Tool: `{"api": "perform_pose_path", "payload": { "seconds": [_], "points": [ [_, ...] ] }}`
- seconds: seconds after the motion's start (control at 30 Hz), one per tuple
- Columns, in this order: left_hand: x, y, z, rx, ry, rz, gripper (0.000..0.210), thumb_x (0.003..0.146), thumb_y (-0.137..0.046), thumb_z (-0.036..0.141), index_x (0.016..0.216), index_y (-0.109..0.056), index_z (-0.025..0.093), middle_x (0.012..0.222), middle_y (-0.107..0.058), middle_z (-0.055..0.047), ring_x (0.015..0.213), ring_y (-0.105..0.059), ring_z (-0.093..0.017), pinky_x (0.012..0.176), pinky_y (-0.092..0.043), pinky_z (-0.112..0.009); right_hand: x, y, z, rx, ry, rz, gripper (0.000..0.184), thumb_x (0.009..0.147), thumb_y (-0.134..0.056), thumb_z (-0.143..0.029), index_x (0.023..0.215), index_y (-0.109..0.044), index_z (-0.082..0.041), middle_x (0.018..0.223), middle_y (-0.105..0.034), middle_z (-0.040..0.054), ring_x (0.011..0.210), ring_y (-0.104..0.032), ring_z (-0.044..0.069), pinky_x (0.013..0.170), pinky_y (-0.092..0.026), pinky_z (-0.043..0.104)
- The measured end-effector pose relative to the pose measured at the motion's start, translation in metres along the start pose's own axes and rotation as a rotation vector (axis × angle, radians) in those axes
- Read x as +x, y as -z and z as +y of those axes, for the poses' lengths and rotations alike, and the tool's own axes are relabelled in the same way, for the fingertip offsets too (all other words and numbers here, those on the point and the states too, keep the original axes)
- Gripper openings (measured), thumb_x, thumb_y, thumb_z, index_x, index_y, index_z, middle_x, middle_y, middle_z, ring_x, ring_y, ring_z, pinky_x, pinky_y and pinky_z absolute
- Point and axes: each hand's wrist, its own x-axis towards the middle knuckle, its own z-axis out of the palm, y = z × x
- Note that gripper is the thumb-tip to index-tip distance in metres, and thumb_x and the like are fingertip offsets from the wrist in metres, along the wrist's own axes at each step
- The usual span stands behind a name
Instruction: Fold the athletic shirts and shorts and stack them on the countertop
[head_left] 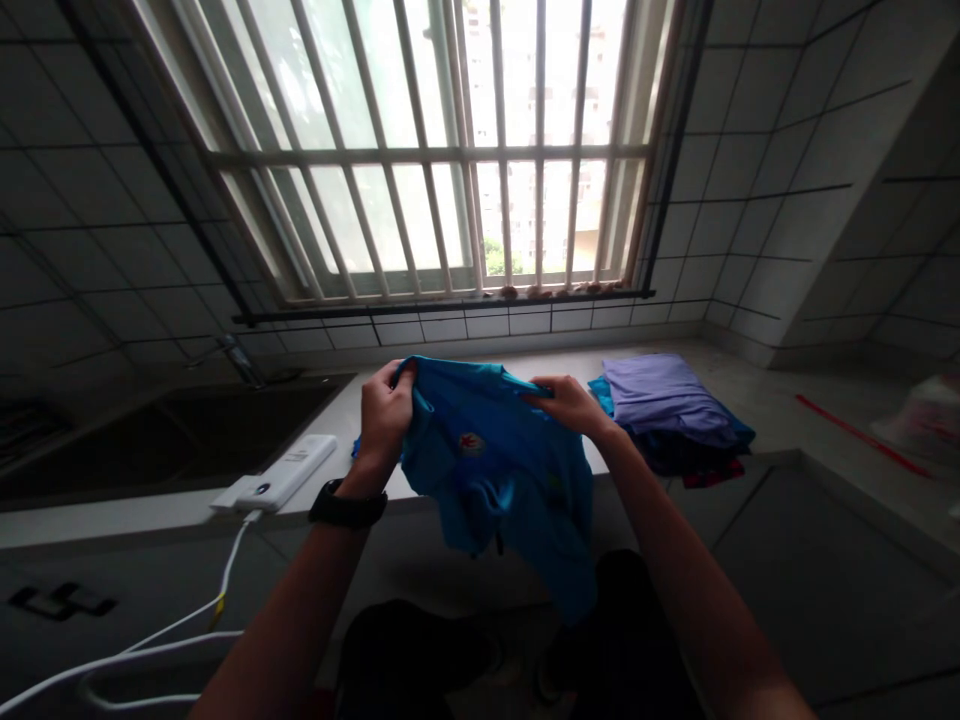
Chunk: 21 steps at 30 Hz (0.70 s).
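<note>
A blue shirt (510, 450) with a small red and white emblem hangs between my hands, over the front edge of the counter. My left hand (388, 405) is closed on its upper left corner. On the other side my right hand (566, 402) pinches the shirt's upper right edge. The cloth sags in loose folds, its lower part dropping below the countertop. A bit of blue cloth (355, 448) shows on the counter behind my left wrist; most of it is hidden.
To the right lies a stack of folded clothes (667, 400), lilac on top. A white power bank (289, 475) with a cable sits by the sink (172, 430) on the left. A red strip (862, 435) and a plastic bag (926, 420) lie far right. A barred window (465, 155) is ahead.
</note>
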Motion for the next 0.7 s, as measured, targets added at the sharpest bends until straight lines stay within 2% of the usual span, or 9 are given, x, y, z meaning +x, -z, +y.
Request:
{"api": "perform_pose_path", "payload": {
  "seconds": [0.07, 0.13, 0.23, 0.3, 0.4, 0.47, 0.53, 0.63, 0.7],
  "points": [
    [0.005, 0.003, -0.004, 0.020, -0.012, 0.073, 0.028, 0.089, -0.061, 0.044, 0.085, -0.071, 0.018, 0.076, -0.068, -0.001, 0.075, -0.061, -0.018, 0.071, -0.051, -0.027, 0.006, 0.015, 0.005, -0.157, 0.002, -0.199, 0.016, 0.074, -0.078, -0.033, 0.069, -0.072, -0.019, 0.064, -0.061, -0.0025, 0.066, -0.054, 0.015, 0.062, -0.037, 0.026],
    [0.009, 0.006, -0.009, 0.019, -0.016, 0.117, 0.027, 0.089, -0.060, 0.042, 0.087, -0.071, 0.018, 0.079, -0.068, -0.001, 0.077, -0.061, -0.018, 0.072, -0.050, -0.027, 0.010, 0.027, 0.010, -0.304, -0.023, -0.232, 0.011, 0.070, -0.079, -0.020, 0.063, -0.071, -0.020, 0.066, -0.062, -0.0001, 0.067, -0.055, 0.016, 0.063, -0.039, 0.027],
    [0.014, 0.010, -0.019, 0.038, 0.002, 0.142, 0.028, 0.089, -0.059, 0.042, 0.091, -0.071, 0.018, 0.080, -0.068, -0.001, 0.077, -0.060, -0.018, 0.072, -0.049, -0.027, 0.012, 0.037, 0.012, -0.514, -0.060, 0.056, 0.015, 0.072, -0.073, -0.009, 0.062, -0.070, -0.019, 0.082, -0.066, 0.0058, 0.077, -0.061, 0.020, 0.072, -0.046, 0.029],
    [0.019, 0.012, -0.026, 0.103, -0.009, 0.145, 0.028, 0.090, -0.058, 0.042, 0.093, -0.071, 0.017, 0.082, -0.067, -0.002, 0.078, -0.061, -0.018, 0.074, -0.049, -0.027, 0.013, 0.040, 0.008, -0.635, -0.121, 0.229, 0.014, 0.077, -0.068, -0.008, 0.072, -0.074, -0.019, 0.097, -0.067, 0.0092, 0.089, -0.066, 0.023, 0.082, -0.049, 0.031],
    [0.027, 0.014, -0.033, 0.330, -0.109, 0.176, 0.025, 0.092, -0.058, 0.036, 0.097, -0.073, 0.017, 0.090, -0.068, -0.005, 0.086, -0.064, -0.020, 0.083, -0.050, -0.030, 0.018, 0.044, 0.001, -0.770, -0.359, 0.202, 0.017, 0.081, -0.063, -0.010, 0.088, -0.077, -0.018, 0.101, -0.071, 0.0120, 0.099, -0.070, 0.027, 0.088, -0.051, 0.033],
    [0.031, 0.015, -0.034, 0.539, -0.174, 0.192, 0.024, 0.093, -0.057, 0.032, 0.098, -0.074, 0.017, 0.096, -0.069, -0.009, 0.094, -0.065, -0.024, 0.088, -0.050, -0.034, 0.026, 0.045, 0.001, -0.740, -0.521, 0.099, 0.017, 0.084, -0.062, -0.013, 0.092, -0.076, -0.017, 0.093, -0.073, 0.0124, 0.097, -0.072, 0.028, 0.086, -0.052, 0.032],
    [0.034, 0.016, -0.034, 0.739, -0.184, 0.151, 0.026, 0.093, -0.056, 0.032, 0.098, -0.076, 0.017, 0.098, -0.071, -0.013, 0.100, -0.066, -0.029, 0.090, -0.050, -0.037, 0.037, 0.044, 0.007, -0.564, -0.560, 0.092, 0.022, 0.090, -0.055, -0.015, 0.101, -0.074, -0.015, 0.090, -0.074, 0.0117, 0.093, -0.073, 0.025, 0.082, -0.054, 0.030],
    [0.036, 0.016, -0.033, 0.944, -0.069, 0.021, 0.031, 0.093, -0.056, 0.038, 0.095, -0.079, 0.017, 0.095, -0.075, -0.017, 0.100, -0.069, -0.035, 0.086, -0.051, -0.041, 0.052, 0.026, 0.025, -0.325, -0.448, 0.310, 0.039, 0.098, -0.041, -0.018, 0.131, -0.062, -0.014, 0.114, -0.073, 0.0140, 0.102, -0.071, 0.023, 0.088, -0.055, 0.030],
    [0.038, 0.015, -0.036, 0.981, 0.032, -0.053, 0.034, 0.094, -0.053, 0.039, 0.094, -0.079, 0.017, 0.089, -0.077, -0.017, 0.093, -0.071, -0.035, 0.082, -0.053, -0.040, 0.053, 0.004, 0.042, -0.344, -0.380, 0.425, 0.051, 0.097, -0.042, -0.016, 0.147, -0.049, -0.011, 0.139, -0.062, 0.0186, 0.123, -0.064, 0.023, 0.102, -0.051, 0.032]
  ]
}}
